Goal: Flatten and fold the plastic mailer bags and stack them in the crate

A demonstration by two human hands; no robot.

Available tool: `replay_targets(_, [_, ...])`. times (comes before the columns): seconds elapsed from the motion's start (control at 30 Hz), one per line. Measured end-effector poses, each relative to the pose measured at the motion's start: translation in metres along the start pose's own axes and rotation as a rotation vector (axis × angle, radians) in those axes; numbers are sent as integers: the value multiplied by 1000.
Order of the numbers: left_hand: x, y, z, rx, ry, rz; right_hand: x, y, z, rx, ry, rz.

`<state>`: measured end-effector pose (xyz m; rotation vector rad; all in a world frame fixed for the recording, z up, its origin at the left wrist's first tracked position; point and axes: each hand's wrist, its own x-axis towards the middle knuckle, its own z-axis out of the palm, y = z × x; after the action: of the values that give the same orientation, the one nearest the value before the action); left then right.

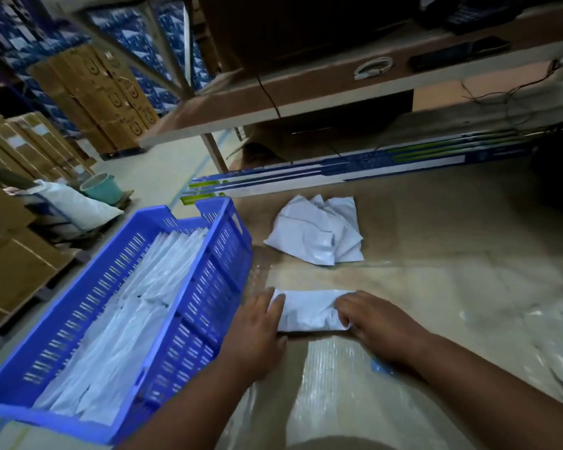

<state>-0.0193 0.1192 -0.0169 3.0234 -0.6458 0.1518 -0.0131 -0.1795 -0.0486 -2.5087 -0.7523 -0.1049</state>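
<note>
**Two hands on one folded mailer**

Two bare hands rest on a folded white plastic mailer bag (309, 311) lying on the brown cardboard-covered work surface (436, 238), just right of the blue slotted plastic crate (205, 287). The left hand (257, 332) lies at the bag's left end with fingers straight, fingertips pressing on the plastic — a flat, unclenched hand. The right hand (376, 323) covers the bag's right end; its fingers curl down at the edge, but whether they pinch the plastic or merely press it, I cannot tell.

Inside the crate, white folded mailer bags (127, 326) lie stacked in long rows, filling most of its floor. Farther back on the surface, well apart from the hands, sits a loose heap of crumpled white mailer bags (319, 232). Behind that heap lie long blue-and-white printed cartons (355, 167), set flat along the surface's far edge. A sheet of clear bubble wrap (332, 394) spreads beneath the forearms — near the bag's closer edge.
</note>
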Motion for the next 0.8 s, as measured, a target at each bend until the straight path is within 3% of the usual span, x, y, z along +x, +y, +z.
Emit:
replay_targets(0.1, [-11,12,24,-95,-35,69,-43,-5,9,46,48,88])
replay_targets(0.3, [-27,7,45,-214,116,100,-81,-15,-1,155,196,292])
replay_targets(0.43, [-32,5,30,-356,127,82,-97,-24,-12,339,281,445])
replay_targets(0.53, [-32,12,2,-638,86,-31,-104,-30,-26,572,364,555])
replay_targets(0.67, [-23,32,-29,-1058,74,-313,-107,-34,-45,710,510,650])
replay_targets(0.8, [-13,46,-22,-1020,85,-416,-106,-32,-38,512,490,776])
